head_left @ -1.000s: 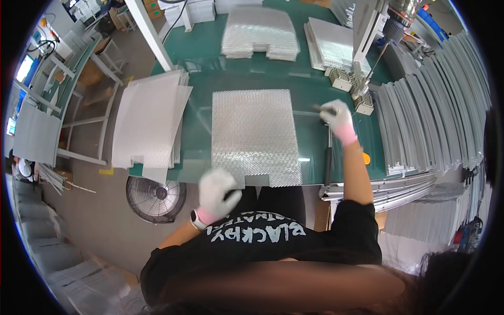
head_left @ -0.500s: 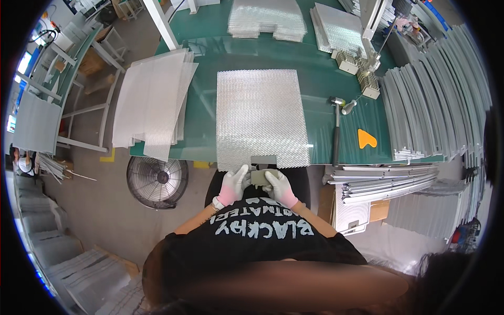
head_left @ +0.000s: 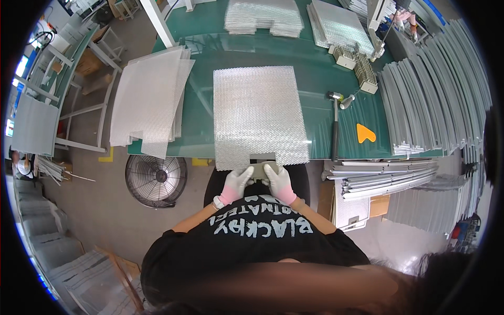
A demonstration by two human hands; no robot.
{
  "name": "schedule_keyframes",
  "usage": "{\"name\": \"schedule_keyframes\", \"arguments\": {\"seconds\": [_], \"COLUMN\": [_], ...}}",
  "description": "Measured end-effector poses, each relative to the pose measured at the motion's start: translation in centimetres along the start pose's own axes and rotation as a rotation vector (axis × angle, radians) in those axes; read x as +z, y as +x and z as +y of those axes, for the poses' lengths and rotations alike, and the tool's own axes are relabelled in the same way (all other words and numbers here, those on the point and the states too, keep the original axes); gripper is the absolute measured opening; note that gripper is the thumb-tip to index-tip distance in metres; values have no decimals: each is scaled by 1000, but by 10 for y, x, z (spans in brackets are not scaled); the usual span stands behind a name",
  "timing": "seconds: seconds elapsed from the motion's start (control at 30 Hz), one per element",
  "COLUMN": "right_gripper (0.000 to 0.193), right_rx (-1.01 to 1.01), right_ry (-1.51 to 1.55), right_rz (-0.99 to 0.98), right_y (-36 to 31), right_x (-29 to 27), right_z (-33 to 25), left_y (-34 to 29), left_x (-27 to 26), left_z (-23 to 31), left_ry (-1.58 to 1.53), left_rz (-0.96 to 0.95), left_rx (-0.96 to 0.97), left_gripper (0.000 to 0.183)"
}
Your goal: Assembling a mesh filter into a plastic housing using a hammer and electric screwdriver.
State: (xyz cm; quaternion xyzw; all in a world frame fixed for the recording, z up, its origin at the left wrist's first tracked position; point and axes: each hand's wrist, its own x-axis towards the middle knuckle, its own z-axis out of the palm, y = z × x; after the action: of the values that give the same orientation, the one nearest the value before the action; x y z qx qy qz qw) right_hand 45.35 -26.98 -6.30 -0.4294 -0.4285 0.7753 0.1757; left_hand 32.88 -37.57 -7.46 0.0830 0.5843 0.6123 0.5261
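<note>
A silvery mesh-textured sheet (head_left: 258, 115) lies flat at the front of the green table (head_left: 202, 100), its near edge overhanging and cut with a small rectangular notch. Right at that notch is a small olive-grey block-like piece (head_left: 259, 170), gripped between both gloved hands. My left hand (head_left: 236, 184) pinches its left end, and my right hand (head_left: 279, 182) closes on the right end with the thumb on top. Whether the piece touches the notch edges I cannot tell. Both gloves are white with pink cuffs.
On the right lie a hammer (head_left: 335, 128), a grey-handled tool (head_left: 347, 102) and an orange flat piece (head_left: 366, 133), before tall stacked grey panels (head_left: 430, 100). Stacked sheets (head_left: 149, 100) overhang the left edge. Behind are more sheets (head_left: 263, 17) and metal blocks (head_left: 364, 73). A floor fan (head_left: 156, 180) stands below.
Both hands have brought the olive-grey piece slightly up to the sheet's notch, and the right hand has shifted its hold. The whole view has shifted slightly.
</note>
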Motion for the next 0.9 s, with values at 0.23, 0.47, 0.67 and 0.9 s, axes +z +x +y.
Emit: {"name": "schedule_keyframes", "arguments": {"seconds": [0.23,0.47,0.67,0.9], "right_gripper": [23,23,19,17], "right_rx": [-294,-132,-123,-100], "right_ry": [13,135,332,418], "right_rz": [216,179,132,129], "right_y": [10,0,5,3], "right_x": [-10,-11,-12,-12], "right_z": [12,-2,3,4], "left_y": [7,7,1,0], "left_x": [-6,-4,-3,4], "left_z": [12,0,11,6], "left_ry": [298,-162,-292,-256], "left_rz": [-183,-250,-290,-232], "left_rx": [-52,-129,-186,-142], "left_gripper": [41,40,37,40]}}
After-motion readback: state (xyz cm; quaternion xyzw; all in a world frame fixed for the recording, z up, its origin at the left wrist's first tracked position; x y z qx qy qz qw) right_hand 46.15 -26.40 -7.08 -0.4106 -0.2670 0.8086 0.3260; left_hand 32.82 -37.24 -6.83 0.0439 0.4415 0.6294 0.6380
